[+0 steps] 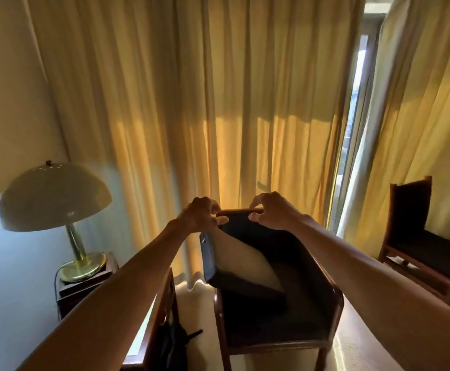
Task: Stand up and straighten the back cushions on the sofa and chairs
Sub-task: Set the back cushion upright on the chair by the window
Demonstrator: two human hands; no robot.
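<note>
A dark wooden armchair (333,298) with a black seat stands in front of me, facing left of the curtains. Its dark back cushion (242,236) leans tilted inside the frame, its lower end resting on the seat, a pale underside showing. My left hand (201,214) pinches the cushion's top left corner. My right hand (270,211) grips its top edge at the right corner. A second wooden chair (411,210) with a dark upright back cushion stands at the far right.
Yellow curtains (191,103) hang close behind the armchair, with a window gap (357,116) at the right. A dome-shaded brass lamp (55,199) sits on a dark side table (84,287) at the left. A wooden frame with a black bag (170,344) is near my left arm.
</note>
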